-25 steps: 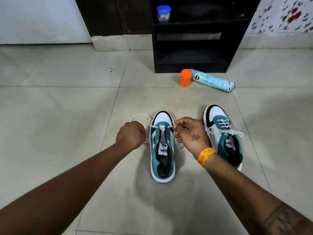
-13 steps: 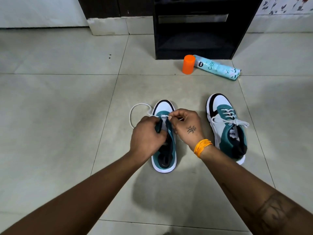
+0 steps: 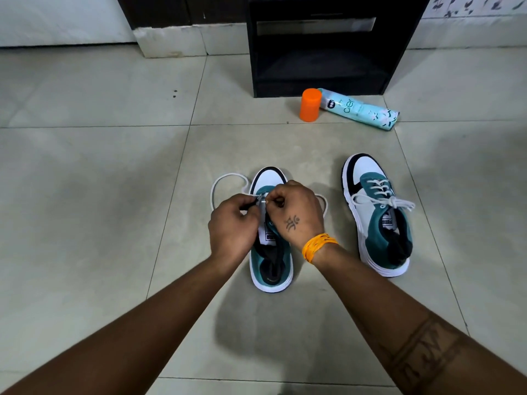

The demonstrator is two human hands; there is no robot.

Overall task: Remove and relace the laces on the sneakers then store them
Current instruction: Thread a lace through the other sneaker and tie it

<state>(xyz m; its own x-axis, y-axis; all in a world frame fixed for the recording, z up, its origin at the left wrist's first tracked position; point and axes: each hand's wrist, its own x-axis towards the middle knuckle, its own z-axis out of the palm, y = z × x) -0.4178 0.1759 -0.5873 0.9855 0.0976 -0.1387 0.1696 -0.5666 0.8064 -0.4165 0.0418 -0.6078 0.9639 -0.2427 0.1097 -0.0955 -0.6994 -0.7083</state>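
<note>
Two teal, white and black sneakers stand on the tiled floor, toes pointing away from me. The left sneaker (image 3: 271, 269) is mostly unlaced, and its white lace (image 3: 225, 178) loops out on the floor to the left of the toe. My left hand (image 3: 232, 223) and my right hand (image 3: 295, 215) meet over its eyelets, both pinching the lace near the toe end. The eyelets under my fingers are hidden. The right sneaker (image 3: 379, 218) is fully laced and tied in a bow.
A black open shelf unit (image 3: 322, 67) stands against the wall ahead. In front of it an orange cap (image 3: 310, 105) stands beside a light-blue spray can (image 3: 359, 112) lying on its side. Bare floor tiles spread to the left and right.
My left hand has come in from the left side of the sneaker to meet my right hand over the eyelets. The lace loop now lies slack on the floor. The view tilted down.
</note>
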